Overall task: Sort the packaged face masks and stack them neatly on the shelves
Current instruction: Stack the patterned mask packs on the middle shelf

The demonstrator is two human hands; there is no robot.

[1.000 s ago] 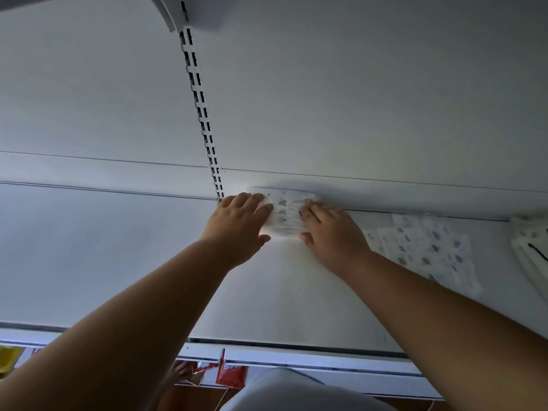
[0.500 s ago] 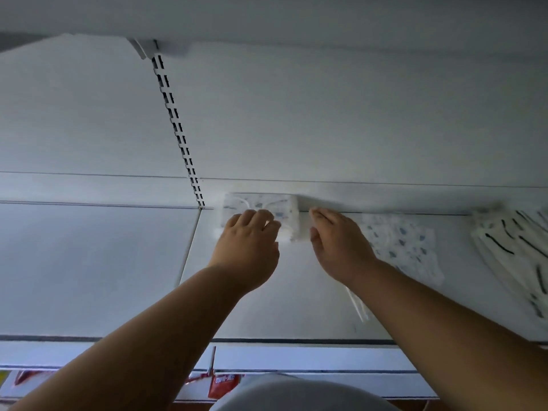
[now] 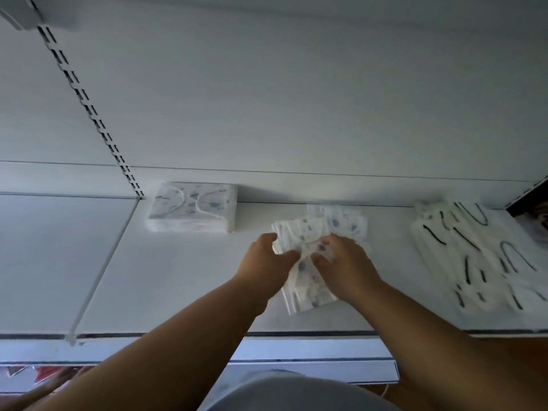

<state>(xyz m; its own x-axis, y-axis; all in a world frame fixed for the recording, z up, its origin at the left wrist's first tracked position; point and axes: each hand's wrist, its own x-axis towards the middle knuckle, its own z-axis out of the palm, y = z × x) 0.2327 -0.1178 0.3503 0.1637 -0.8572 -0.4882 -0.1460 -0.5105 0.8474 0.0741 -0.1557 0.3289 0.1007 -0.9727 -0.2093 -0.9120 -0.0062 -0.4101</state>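
A neat stack of blue-patterned packaged masks stands at the back of the white shelf, by the slotted upright. To its right lies a loose pile of the same blue-patterned masks. My left hand and my right hand are both on this pile, fingers curled round the packets at its near side. The frame is blurred, so the exact grip is unclear.
A loose heap of white masks with black ear loops covers the shelf's right end. A slotted upright runs up the back wall. A seam divides the shelf panels. Red packets show on a lower level.
Both hands left the neat stack at the back and moved right to the loose blue-patterned pile, taking hold of packets there. The camera view also shifted right.
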